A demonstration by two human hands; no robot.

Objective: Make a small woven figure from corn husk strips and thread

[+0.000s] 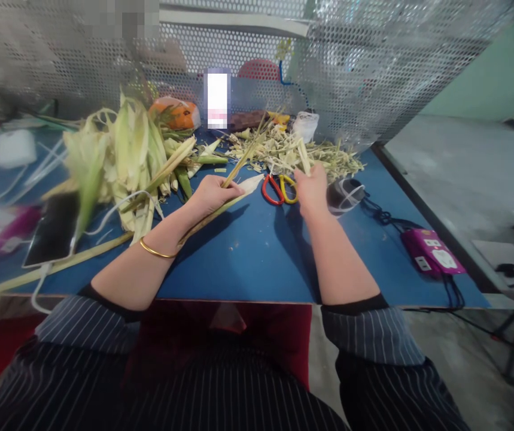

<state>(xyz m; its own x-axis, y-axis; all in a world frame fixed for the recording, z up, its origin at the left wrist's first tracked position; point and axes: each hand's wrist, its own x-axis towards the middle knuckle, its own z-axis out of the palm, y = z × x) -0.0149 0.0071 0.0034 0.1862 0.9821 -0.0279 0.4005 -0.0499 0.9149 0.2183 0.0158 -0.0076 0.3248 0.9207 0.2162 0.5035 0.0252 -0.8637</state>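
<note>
My left hand [212, 197] pinches long, narrow strips of dry corn husk. One pale, pointed husk strip [253, 184] sticks out past the fingertips, and a browner stalk-like strip [245, 157] slants up and away. My right hand [313, 188] is closed around a short, pale piece of husk [302, 154] at the near edge of a heap of husk scraps [279, 149]. Between the hands lie scissors with one red handle [273, 190] and one yellow handle [289, 189]; their blades are hidden under the scraps.
A large bundle of corn husks [124, 149] is at the left, beside a black phone [54, 230] with a white cable. A lit phone [217, 99] stands at the back before a perforated metal screen [248, 45]. A purple power strip [434, 251] lies on the blue table [248, 263] at right.
</note>
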